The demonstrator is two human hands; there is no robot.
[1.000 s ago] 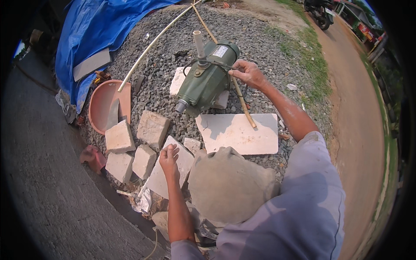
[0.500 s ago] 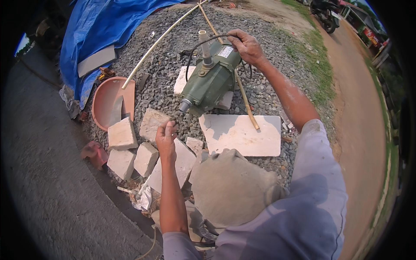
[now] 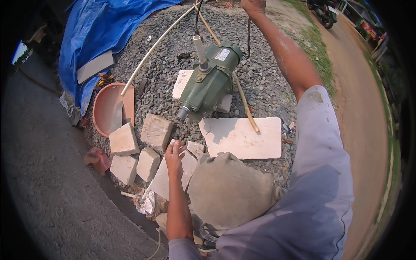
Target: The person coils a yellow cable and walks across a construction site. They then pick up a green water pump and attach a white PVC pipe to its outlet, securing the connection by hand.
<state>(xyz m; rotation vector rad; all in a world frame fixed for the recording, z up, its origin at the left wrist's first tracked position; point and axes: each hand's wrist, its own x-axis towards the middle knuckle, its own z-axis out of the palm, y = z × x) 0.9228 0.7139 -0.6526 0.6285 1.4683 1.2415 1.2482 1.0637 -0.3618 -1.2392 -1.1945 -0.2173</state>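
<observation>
A green motor-like machine (image 3: 208,82) with a drive shaft at its near end lies tilted on white blocks over the gravel. A short pale pipe (image 3: 199,50) stands up from its side. At the top edge my right hand (image 3: 254,5) is raised, closed on a black cable (image 3: 248,37) that hangs toward the machine's far end; its fingers are partly cut off. My left hand (image 3: 175,152) is low in front of the machine, above a white slab (image 3: 161,181). Its fingers are loosely apart, with nothing visible in them.
Gravel (image 3: 268,73) surrounds the machine. A large white slab (image 3: 255,141) carries a bamboo stick's end (image 3: 255,125). Several broken blocks (image 3: 123,139) and a terracotta-coloured basin (image 3: 100,113) lie left, below a blue tarp (image 3: 91,32). My bent knee (image 3: 232,188) is close in front.
My right hand has moved up and away from the machine, drawing the cable upward. My left hand has dropped slightly toward me, and its fingers have loosened. The machine remains on its blocks.
</observation>
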